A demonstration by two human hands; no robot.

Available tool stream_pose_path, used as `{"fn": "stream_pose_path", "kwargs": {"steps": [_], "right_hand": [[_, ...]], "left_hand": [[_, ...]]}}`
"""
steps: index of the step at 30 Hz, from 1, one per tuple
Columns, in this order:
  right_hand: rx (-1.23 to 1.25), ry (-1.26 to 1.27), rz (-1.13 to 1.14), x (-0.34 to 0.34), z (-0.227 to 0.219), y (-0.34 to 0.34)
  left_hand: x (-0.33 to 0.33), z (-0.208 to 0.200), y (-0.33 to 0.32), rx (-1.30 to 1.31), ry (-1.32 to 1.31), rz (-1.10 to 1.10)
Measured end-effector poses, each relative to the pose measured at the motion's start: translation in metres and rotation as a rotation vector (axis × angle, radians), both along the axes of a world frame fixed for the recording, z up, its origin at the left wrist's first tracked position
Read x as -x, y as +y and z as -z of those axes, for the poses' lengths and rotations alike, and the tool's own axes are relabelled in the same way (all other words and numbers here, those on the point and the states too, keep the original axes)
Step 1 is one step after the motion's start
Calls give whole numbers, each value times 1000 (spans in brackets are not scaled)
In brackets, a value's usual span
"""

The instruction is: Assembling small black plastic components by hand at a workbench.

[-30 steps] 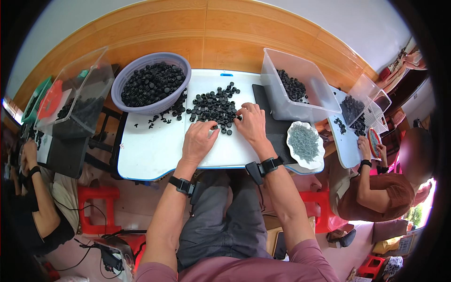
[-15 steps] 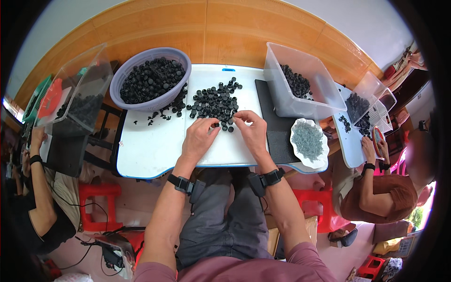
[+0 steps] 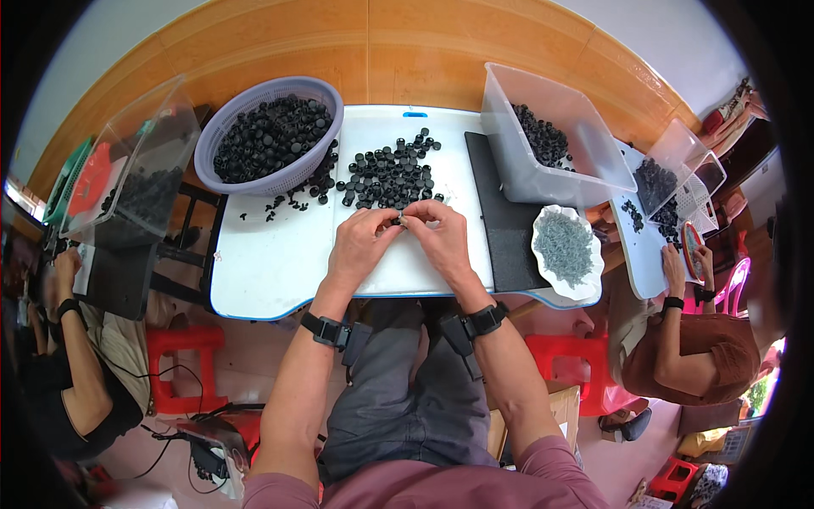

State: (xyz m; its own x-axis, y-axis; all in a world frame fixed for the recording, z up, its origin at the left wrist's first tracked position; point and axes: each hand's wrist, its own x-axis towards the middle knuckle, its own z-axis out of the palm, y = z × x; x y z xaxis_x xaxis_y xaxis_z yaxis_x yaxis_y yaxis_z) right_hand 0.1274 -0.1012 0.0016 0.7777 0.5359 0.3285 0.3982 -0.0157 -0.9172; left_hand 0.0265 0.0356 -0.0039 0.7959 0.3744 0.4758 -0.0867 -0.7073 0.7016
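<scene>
While both hands meet above the desk [image 3: 254,265], the left grip [image 3: 358,244] and the right grip [image 3: 446,242] are narrowed to a pinch, thumbs and forefingers drawn together on one small dark part [image 3: 398,220]. The part sits between the two sets of fingertips and is largely covered by them; whether the right grip has a separate piece against it cannot be told. Just beyond both grips lies a loose heap of black caps [image 3: 388,176], its near edge close to the fingertips.

Beyond and to the left of the left grip stands a purple basket [image 3: 254,187], filled with black pieces; smaller black bits [image 3: 292,204] are scattered below its rim, nearer the left grip. To the right of the right grip, well apart from it, a dark mat [image 3: 515,254] lies on the desk. Past the mat, farther out, is a translucent bin [image 3: 564,182] with black pieces inside. Right of the mat, a scalloped white dish [image 3: 585,292] holds grey-green slivers [image 3: 561,246]. Black bands are worn behind the grips, one on the left wrist [image 3: 327,331] and one on the right [image 3: 487,320].
</scene>
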Motion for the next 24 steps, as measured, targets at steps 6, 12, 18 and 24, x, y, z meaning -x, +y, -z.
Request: {"fn": "stream_pose_path", "kwargs": {"steps": [6, 12, 18, 24], "right_hand": [[82, -20, 11, 1, -2, -1], [132, -187, 20, 3, -1, -2], [154, -208, 21, 3, 0, -1], [6, -237, 21, 4, 6, -1]], "left_hand": [[0, 1, 1, 6, 12, -1], [0, 1, -1, 39, -12, -4], [1, 0, 0, 63, -10, -3], [0, 0, -1, 124, -3, -13]]}}
